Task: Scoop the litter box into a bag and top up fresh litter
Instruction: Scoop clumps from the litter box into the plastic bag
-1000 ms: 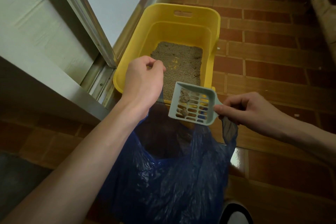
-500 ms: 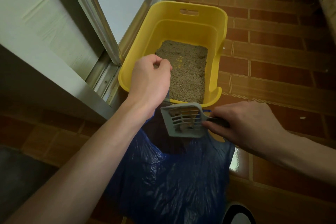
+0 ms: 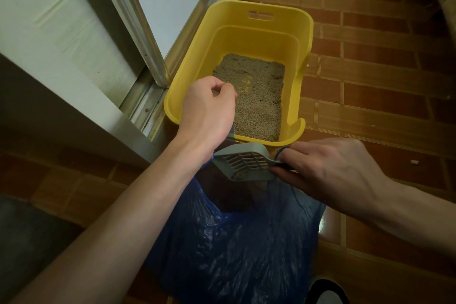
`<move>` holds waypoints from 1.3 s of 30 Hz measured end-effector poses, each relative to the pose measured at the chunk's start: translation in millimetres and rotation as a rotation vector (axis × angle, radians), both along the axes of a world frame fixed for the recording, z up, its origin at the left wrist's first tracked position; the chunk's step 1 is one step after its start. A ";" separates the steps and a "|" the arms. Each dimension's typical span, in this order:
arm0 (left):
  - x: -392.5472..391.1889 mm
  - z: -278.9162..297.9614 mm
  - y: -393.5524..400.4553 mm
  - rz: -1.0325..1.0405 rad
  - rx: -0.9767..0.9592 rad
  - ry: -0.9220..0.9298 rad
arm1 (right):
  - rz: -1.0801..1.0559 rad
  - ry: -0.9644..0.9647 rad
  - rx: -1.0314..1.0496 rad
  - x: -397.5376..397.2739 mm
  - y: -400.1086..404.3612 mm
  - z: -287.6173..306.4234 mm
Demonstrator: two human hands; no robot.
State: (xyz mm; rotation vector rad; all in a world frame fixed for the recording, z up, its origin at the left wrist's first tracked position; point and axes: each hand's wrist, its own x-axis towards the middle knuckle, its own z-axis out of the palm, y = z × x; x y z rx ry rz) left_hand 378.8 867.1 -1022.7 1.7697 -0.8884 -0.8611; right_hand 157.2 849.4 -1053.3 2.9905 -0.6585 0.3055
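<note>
A yellow litter box (image 3: 302,39) stands on the tiled floor with grey-brown litter (image 3: 259,103) covering its bottom. In front of it hangs a blue plastic bag (image 3: 234,249) with its mouth open. My left hand (image 3: 209,111) grips the bag's rim on the left and holds it up over the box's near corner. My right hand (image 3: 328,170) grips the handle of a grey slotted scoop (image 3: 243,163), which is tipped face down over the bag's mouth. Whatever lies inside the bag is hidden in shadow.
A metal sliding-door frame and track (image 3: 148,96) run along the left of the box. Red-brown tiles (image 3: 382,76) spread to the right and behind. A dark mat (image 3: 24,237) lies at lower left, and a shoe tip (image 3: 325,291) shows at the bottom edge.
My right hand has lowered the scoop and turned it over above the bag's mouth; the clumps seen in it a second ago are gone from view. My left hand keeps holding the bag.
</note>
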 end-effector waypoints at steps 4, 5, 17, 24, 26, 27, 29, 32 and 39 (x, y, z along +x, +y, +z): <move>2.5 -0.6 -0.1 0.015 -0.001 -0.020 | 0.037 -0.032 -0.052 -1.7 -2.1 -0.8; 3.1 -0.8 -0.1 0.017 0.000 -0.023 | 0.050 -0.040 -0.052 -2.1 -2.4 -1.6; 6.8 -3.0 -1.2 0.039 0.025 -0.019 | 0.004 -0.174 0.041 -3.4 -12.3 5.2; 13.0 -5.7 -4.2 0.081 0.036 -0.049 | -0.102 -0.182 0.112 -12.2 -40.4 13.7; 14.0 -6.3 -4.9 0.086 0.037 -0.040 | -0.199 -0.213 0.123 -13.7 -48.4 17.8; 14.0 -6.6 -4.8 0.085 0.042 -0.042 | -0.255 -0.224 0.120 -13.9 -52.9 19.1; 14.8 -7.5 -4.8 0.081 0.043 -0.052 | -0.371 -0.220 0.121 -12.1 -64.3 20.7; 16.8 -9.3 -5.5 0.079 0.034 -0.064 | -0.532 -0.143 0.110 -9.5 -90.6 18.4; 18.3 -10.5 -10.6 0.088 0.019 -0.071 | -0.643 0.205 -0.155 15.9 -161.9 22.9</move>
